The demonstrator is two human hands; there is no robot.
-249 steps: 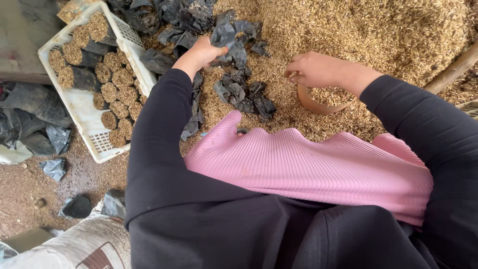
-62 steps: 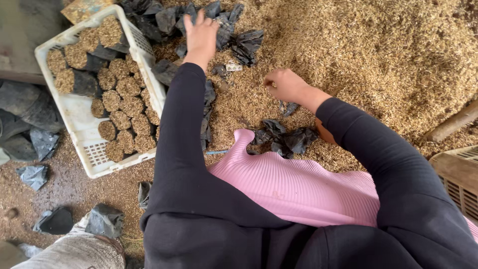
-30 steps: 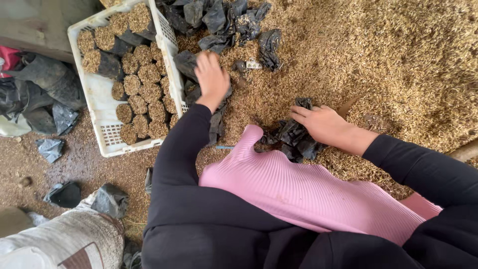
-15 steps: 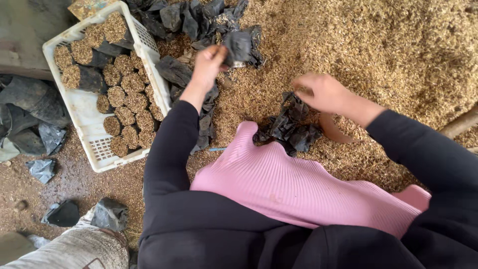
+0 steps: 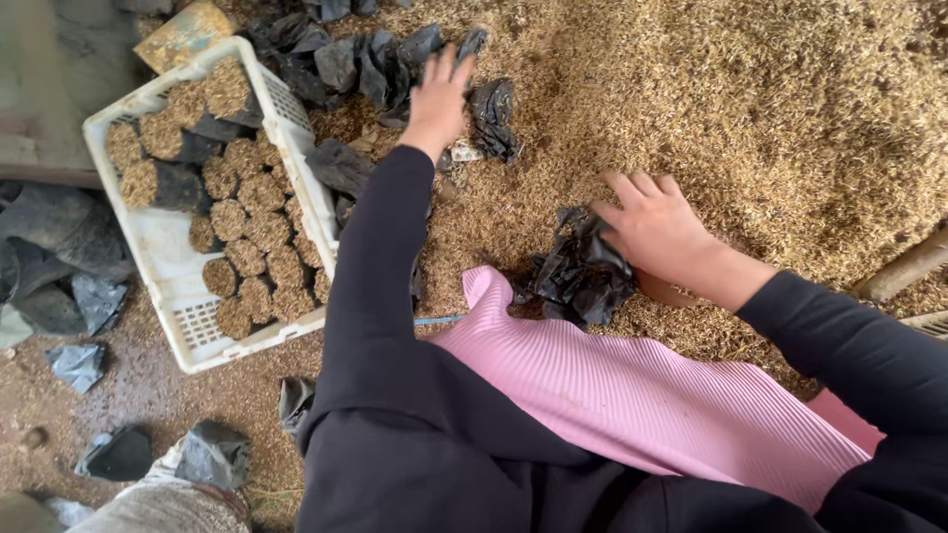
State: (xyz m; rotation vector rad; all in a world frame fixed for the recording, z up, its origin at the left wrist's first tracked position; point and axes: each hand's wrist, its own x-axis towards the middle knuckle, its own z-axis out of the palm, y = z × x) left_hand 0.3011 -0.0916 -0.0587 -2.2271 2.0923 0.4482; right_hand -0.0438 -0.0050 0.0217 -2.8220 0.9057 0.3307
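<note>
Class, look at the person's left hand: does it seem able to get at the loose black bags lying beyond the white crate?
Probably yes. The left hand is stretched out with spread fingers already among the loose black bags beside the white crate, and nothing lies between them.

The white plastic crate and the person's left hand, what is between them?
Crumpled black plastic bags on loose husks, in the head view, between crate and left hand.

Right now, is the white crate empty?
No, the white crate holds many small bags packed with husk.
</note>
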